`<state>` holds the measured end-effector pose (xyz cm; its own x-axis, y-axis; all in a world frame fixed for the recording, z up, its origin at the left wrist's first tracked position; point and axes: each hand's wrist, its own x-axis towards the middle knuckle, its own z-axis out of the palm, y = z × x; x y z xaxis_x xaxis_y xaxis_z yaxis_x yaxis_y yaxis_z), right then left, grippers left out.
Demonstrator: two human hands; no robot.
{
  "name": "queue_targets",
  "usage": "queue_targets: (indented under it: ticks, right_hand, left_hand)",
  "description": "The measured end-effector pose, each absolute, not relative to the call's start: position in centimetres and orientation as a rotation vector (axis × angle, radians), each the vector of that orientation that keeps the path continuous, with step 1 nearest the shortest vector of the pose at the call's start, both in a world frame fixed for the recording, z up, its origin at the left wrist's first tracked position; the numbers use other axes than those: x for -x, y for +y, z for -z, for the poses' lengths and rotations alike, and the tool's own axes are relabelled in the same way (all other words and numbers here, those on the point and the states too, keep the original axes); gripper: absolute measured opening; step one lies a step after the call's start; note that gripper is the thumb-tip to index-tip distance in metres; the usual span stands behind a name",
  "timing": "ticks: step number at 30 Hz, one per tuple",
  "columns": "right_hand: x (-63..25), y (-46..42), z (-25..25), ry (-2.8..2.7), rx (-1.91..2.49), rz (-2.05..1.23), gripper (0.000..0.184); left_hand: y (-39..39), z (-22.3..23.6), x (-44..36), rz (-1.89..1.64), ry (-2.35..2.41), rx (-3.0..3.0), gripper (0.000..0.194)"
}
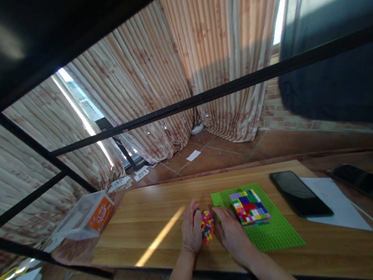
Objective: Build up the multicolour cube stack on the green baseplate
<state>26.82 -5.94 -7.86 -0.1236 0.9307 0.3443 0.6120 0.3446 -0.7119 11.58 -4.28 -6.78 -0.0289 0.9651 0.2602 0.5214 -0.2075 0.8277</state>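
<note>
Between my two hands lies a small heap of colourful building bricks on the wooden table. My left hand rests along the heap's left side, its fingers slightly curved and held open. On the other side, my right hand lies with fingers stretched forward, near the left edge of a green baseplate. A multicoloured block of joined bricks sits on the baseplate, just right of my right hand. Neither hand visibly grips a brick, though the undersides of the fingers are hidden.
A black phone lies right of the baseplate, partly over a white paper. Beyond it is another dark device. A clear plastic box with an orange label stands left of the table. A black metal bar crosses ahead.
</note>
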Motion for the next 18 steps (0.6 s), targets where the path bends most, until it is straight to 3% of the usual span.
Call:
queue_targets:
  ticks: [18]
  right_hand:
    - [-26.3,-7.3,8.5,-2.05,1.487,-0.245,0.046]
  left_hand:
    - [-4.3,8.9,-7.9,-1.455,1.254,-1.094,0.053]
